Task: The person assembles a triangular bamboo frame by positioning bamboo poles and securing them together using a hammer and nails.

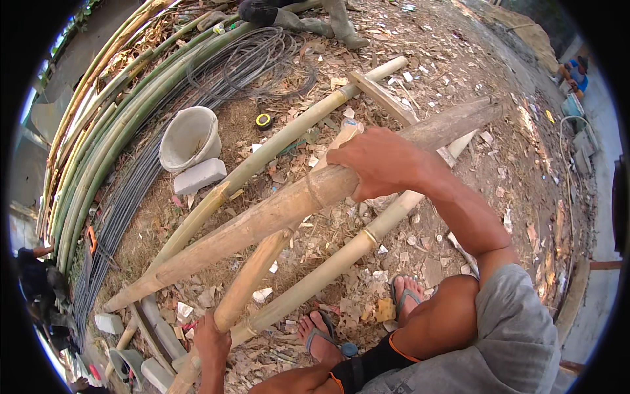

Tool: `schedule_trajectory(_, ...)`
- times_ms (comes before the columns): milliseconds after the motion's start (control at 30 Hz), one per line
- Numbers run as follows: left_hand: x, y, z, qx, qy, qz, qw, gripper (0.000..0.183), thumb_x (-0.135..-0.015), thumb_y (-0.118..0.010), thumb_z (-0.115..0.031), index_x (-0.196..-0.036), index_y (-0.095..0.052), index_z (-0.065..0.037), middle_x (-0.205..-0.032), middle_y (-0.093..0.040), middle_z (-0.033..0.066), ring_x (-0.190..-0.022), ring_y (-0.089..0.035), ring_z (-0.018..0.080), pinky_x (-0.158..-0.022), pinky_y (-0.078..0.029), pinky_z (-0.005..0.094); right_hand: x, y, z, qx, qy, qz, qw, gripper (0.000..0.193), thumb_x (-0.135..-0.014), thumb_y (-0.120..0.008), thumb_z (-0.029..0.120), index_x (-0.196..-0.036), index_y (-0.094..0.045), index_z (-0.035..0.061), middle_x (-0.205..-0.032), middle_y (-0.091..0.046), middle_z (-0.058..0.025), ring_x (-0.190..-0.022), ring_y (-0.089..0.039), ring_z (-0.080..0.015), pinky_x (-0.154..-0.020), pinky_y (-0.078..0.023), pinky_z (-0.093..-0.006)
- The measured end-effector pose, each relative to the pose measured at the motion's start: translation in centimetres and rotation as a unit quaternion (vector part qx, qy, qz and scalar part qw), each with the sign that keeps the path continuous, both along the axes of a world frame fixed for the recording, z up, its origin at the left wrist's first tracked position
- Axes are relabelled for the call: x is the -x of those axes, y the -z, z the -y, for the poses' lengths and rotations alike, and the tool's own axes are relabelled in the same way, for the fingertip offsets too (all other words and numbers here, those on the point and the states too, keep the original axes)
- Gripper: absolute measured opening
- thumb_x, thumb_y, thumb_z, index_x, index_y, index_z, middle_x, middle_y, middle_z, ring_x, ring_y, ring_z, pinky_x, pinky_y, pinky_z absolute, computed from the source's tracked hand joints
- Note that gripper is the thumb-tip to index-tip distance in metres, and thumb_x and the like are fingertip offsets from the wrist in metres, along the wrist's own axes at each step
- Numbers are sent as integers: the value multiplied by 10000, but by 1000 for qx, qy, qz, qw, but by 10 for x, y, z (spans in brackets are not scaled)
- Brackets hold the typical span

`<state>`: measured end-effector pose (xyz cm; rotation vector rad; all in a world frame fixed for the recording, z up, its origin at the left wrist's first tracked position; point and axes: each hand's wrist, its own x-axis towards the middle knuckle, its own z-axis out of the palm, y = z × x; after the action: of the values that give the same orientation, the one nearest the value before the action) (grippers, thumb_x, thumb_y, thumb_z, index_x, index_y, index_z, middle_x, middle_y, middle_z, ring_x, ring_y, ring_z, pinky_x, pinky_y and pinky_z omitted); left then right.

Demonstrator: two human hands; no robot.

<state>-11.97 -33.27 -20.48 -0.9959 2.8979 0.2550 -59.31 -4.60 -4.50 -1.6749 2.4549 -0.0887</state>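
Observation:
My right hand is wrapped over a long, thick, weathered bamboo pole, which slants across the view from lower left to upper right. Near my feet, my left hand grips the lower end of a shorter brown pole. This shorter pole passes beneath the long one, and its pale cut end shows beyond my right hand. Two yellowish bamboo poles lie on the ground, one on the far side and one nearer my feet. A wooden slat rests at the far pole's upper end.
A whitish bucket, a pale block and a yellow-black tape measure sit beyond the poles. Green bamboo, steel rods and coiled wire lie at left. Other people are at the edges. Debris covers the ground.

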Motion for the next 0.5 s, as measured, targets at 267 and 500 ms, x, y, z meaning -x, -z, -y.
schedule_trajectory(267,184,107,-2,221,217,-190,932,487,-906,-754,-201,-1373,-694,-77,-1157,-778,216,-1130,-719,428,-972,-568,541,10,73,-18,-46,12,53,997,513,-717,-890,292,-1154,-712,93,-953,-779,-148,-950,-771,-371,-866,-594,-525)
schedule_trajectory(500,219,124,5,129,140,-126,974,472,-964,-742,-286,-1347,-645,-27,-1118,-756,206,-1070,-715,421,-920,-560,516,11,90,-13,-54,16,74,996,531,-703,-892,303,-1158,-709,99,-935,-779,-140,-941,-774,-376,-853,-600,-535)
